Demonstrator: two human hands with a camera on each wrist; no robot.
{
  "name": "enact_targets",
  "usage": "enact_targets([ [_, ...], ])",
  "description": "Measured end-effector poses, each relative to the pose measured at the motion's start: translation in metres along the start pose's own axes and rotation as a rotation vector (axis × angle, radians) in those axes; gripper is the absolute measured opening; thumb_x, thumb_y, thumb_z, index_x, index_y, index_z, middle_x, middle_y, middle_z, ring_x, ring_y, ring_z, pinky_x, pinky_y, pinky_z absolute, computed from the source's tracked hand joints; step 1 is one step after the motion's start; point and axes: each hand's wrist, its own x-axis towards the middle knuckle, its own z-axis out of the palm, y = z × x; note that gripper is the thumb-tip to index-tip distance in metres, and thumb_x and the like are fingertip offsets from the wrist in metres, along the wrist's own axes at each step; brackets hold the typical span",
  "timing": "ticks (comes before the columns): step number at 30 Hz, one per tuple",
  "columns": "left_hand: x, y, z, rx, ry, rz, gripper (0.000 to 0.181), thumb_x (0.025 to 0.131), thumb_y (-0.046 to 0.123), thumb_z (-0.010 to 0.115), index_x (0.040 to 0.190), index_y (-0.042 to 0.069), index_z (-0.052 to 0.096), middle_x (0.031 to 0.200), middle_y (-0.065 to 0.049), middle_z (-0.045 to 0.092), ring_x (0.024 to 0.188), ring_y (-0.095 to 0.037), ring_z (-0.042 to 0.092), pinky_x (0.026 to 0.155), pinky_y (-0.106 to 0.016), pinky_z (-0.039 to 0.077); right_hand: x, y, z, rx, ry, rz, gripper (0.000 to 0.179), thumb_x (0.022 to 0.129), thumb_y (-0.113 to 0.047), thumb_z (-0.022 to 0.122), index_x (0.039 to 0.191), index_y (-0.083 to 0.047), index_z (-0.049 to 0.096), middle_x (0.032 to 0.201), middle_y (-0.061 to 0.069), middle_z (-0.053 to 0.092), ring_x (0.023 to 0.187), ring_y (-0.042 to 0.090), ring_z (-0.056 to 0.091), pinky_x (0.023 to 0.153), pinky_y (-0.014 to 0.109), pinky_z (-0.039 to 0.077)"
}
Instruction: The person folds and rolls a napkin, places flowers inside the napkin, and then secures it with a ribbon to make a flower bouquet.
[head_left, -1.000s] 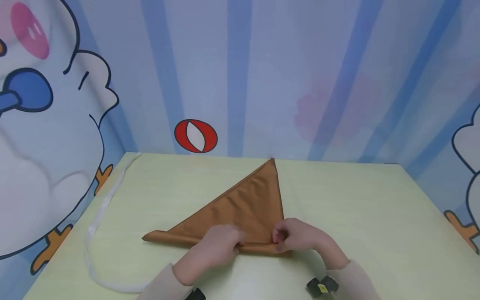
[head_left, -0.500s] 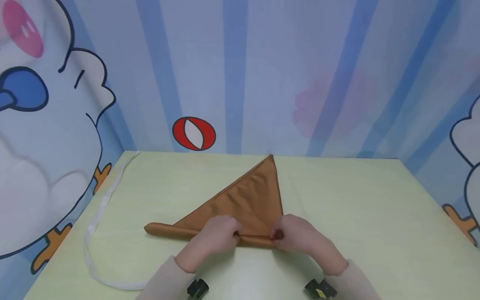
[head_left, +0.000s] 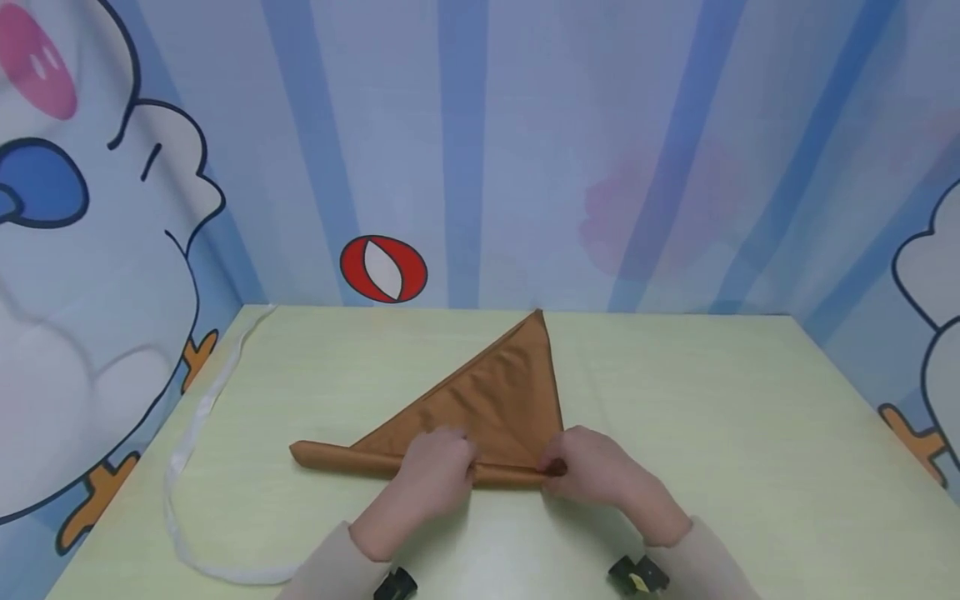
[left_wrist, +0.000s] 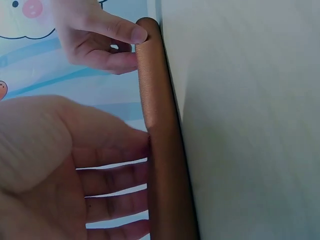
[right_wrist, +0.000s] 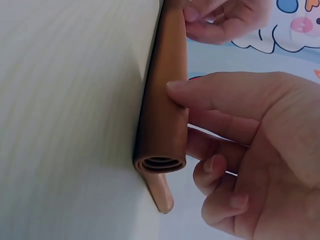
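Note:
A brown satin-like cloth (head_left: 495,400) lies on the table as a triangle, its tip pointing to the back. Its near edge is wound into a tube (right_wrist: 160,135), and the right wrist view looks into the coiled layers at the tube's end. My left hand (head_left: 435,471) holds the roll around its middle, thumb and fingertips against its side in the left wrist view. At the right end, my right hand (head_left: 592,467) pinches the roll, with the thumb on its outer face and the index finger behind. The roll's left end (head_left: 311,454) sticks out beyond my left hand.
A white ribbon-like strip (head_left: 176,467) curves along the left side of the pale table (head_left: 712,400). Behind stands a blue striped backdrop (head_left: 525,167) with cartoon figures. A small dark device (head_left: 637,575) sits at my right wrist, another (head_left: 395,583) at my left.
The near edge has been rolled a little farther from me. The right corner that stuck out is now within the roll, and the left end looks rounder. Both hands moved slightly forward with it.

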Motion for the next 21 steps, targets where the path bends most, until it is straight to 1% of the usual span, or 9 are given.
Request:
enact_targets([
  [2,-0.001,0.0,-0.002,-0.018,-0.018,0.005,0.02,0.073,0.001,0.069,0.062,0.013,0.058,0.066,0.004,0.048,0.061,-0.014,0.048,0.05,-0.027,0.033,0.001,0.003,0.0,0.014,-0.007,0.0,0.01,0.078,-0.009,0.074,0.087,-0.006,0.075,0.079,-0.003,0.067,0.071,0.009,0.058,0.066,0.028,0.048],
  [5,-0.001,-0.003,-0.004,-0.064,-0.047,0.019,0.018,0.071,-0.002,0.07,0.064,0.012,0.059,0.068,0.004,0.048,0.062,-0.013,0.047,0.051,-0.026,0.034,0.002,0.009,0.001,0.041,-0.018,-0.003,0.011,0.082,-0.011,0.071,0.091,-0.006,0.075,0.082,-0.002,0.068,0.073,0.008,0.059,0.067,0.028,0.049],
  [8,-0.001,-0.008,-0.003,-0.09,-0.047,0.046,0.013,0.071,-0.003,0.068,0.07,0.009,0.065,0.071,0.003,0.054,0.063,-0.012,0.051,0.052,-0.026,0.038,0.003,0.014,0.003,0.097,-0.028,0.0,0.01,0.085,-0.011,0.069,0.092,-0.005,0.072,0.082,-0.003,0.067,0.072,0.007,0.056,0.067,0.027,0.047],
  [11,0.001,-0.013,-0.001,-0.107,-0.041,0.071,0.013,0.072,-0.003,0.065,0.068,0.009,0.062,0.069,0.003,0.052,0.059,-0.01,0.045,0.051,-0.025,0.035,0.005,0.017,0.004,0.134,-0.015,-0.003,0.003,0.087,-0.01,0.068,0.089,-0.009,0.068,0.081,-0.006,0.064,0.071,0.006,0.053,0.066,0.026,0.046],
  [13,0.001,-0.014,-0.001,-0.113,-0.04,0.079,0.016,0.074,-0.002,0.064,0.065,0.01,0.059,0.067,0.003,0.049,0.058,-0.009,0.04,0.05,-0.025,0.032,0.005,0.018,0.005,0.125,0.011,-0.011,0.003,0.086,-0.009,0.069,0.086,-0.011,0.066,0.08,-0.007,0.062,0.072,0.006,0.052,0.066,0.026,0.045],
  [15,0.002,-0.015,-0.001,-0.112,-0.034,0.078,0.017,0.076,-0.001,0.064,0.065,0.011,0.059,0.066,0.004,0.05,0.059,-0.01,0.04,0.05,-0.026,0.032,0.006,0.018,0.006,0.083,0.048,-0.025,0.004,0.085,-0.009,0.07,0.084,-0.011,0.067,0.08,-0.008,0.059,0.073,0.006,0.052,0.067,0.026,0.045],
  [16,0.001,-0.015,-0.001,-0.111,-0.028,0.071,0.016,0.077,0.0,0.065,0.066,0.01,0.061,0.067,0.003,0.053,0.06,-0.011,0.043,0.052,-0.028,0.034,0.006,0.018,0.006,0.059,0.067,-0.035,0.003,0.084,-0.009,0.071,0.084,-0.01,0.068,0.08,-0.008,0.059,0.073,0.007,0.052,0.067,0.026,0.046],
  [18,0.001,-0.013,-0.001,-0.115,-0.022,0.026,0.013,0.08,0.001,0.066,0.071,0.01,0.065,0.069,0.002,0.058,0.065,-0.015,0.049,0.058,-0.032,0.037,0.005,0.017,0.006,0.006,0.099,-0.051,0.002,0.083,-0.01,0.072,0.085,-0.009,0.071,0.081,-0.007,0.058,0.074,0.007,0.053,0.067,0.026,0.046],
  [21,0.001,-0.011,-0.001,-0.12,-0.008,-0.045,0.009,0.082,0.003,0.067,0.078,0.009,0.063,0.071,0.0,0.06,0.072,-0.021,0.052,0.066,-0.04,0.038,0.004,0.014,0.005,-0.068,0.109,-0.055,0.011,0.081,-0.013,0.075,0.09,-0.006,0.074,0.082,-0.005,0.059,0.074,0.009,0.053,0.066,0.025,0.046],
])
